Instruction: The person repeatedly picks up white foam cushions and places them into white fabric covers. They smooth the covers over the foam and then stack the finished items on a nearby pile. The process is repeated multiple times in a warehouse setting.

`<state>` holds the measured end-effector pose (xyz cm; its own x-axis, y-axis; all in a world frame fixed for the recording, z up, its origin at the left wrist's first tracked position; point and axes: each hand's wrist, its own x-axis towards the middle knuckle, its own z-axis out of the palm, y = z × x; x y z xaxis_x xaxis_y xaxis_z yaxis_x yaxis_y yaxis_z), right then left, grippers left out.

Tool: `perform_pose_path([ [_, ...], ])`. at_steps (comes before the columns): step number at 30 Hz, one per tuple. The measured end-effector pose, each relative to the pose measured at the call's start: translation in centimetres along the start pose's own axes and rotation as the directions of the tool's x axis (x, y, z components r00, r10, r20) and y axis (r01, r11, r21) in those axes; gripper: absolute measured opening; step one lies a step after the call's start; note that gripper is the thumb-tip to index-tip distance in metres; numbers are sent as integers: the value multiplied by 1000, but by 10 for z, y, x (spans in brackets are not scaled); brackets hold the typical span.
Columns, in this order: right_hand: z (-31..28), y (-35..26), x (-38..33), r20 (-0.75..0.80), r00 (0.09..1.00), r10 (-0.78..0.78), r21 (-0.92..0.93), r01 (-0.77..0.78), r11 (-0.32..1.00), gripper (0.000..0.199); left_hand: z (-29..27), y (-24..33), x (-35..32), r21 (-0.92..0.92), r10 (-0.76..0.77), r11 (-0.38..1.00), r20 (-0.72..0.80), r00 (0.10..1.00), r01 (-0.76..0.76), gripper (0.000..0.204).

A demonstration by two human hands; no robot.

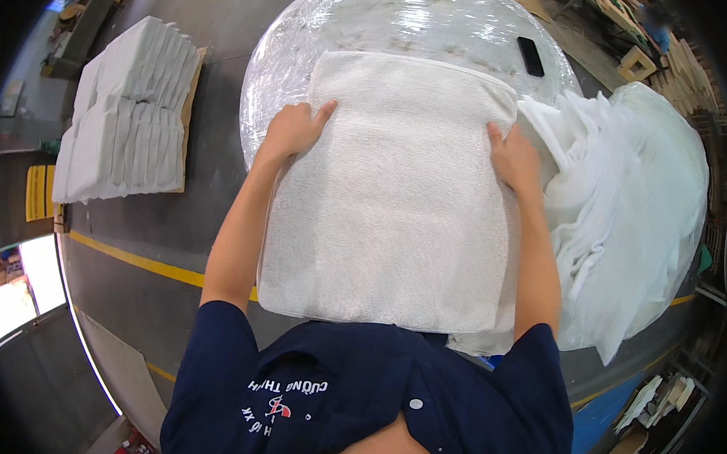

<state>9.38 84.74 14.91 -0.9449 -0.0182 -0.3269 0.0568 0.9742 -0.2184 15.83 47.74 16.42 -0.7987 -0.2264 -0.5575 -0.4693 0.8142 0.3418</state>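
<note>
Grey concrete floor with a yellow painted line (132,258) runs beneath a round surface (374,22) wrapped in shiny, crinkled clear film. On it lies a white towel (389,204), folded into a thick, soft rectangle with a nubbly terry texture; its long axis runs straight away from the person, the near edge at their chest and the far edge toward the middle of the surface.

Both hands hold the towel at its far corners. The left hand (293,130) lies open and flat on the left edge, fingers pointing inward over the cloth. The right hand (513,157) is pressed along the right edge — its fingers curl round the side, so how firmly it grips cannot be told. Both hands sit about equally far along the towel, with the forearms framing its sides.

Just right of the towel, touching it, is a loose heap (619,207) of white cloth, rumpled and partly in thin plastic. A small black phone (530,56) rests on the surface beyond it. Well apart on the left, a neat stack (123,112) of folded white towels sits on a board on the floor.
</note>
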Motion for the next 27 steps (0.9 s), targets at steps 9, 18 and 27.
perform_pose_path([
  [9,2,39,60,-76,993,-86,407,109,907,85,-8,-40,65,-67,91,994,32,995,-89,87],
  [18,50,-93,27,-313,632,-709,-362,611,704,62,43,49,58,566,575,765,-387,721,-307,59],
  [27,8,-105,93,-29,918,-396,-177,386,906,59,4,61,96,336,361,904,-276,891,-263,66],
])
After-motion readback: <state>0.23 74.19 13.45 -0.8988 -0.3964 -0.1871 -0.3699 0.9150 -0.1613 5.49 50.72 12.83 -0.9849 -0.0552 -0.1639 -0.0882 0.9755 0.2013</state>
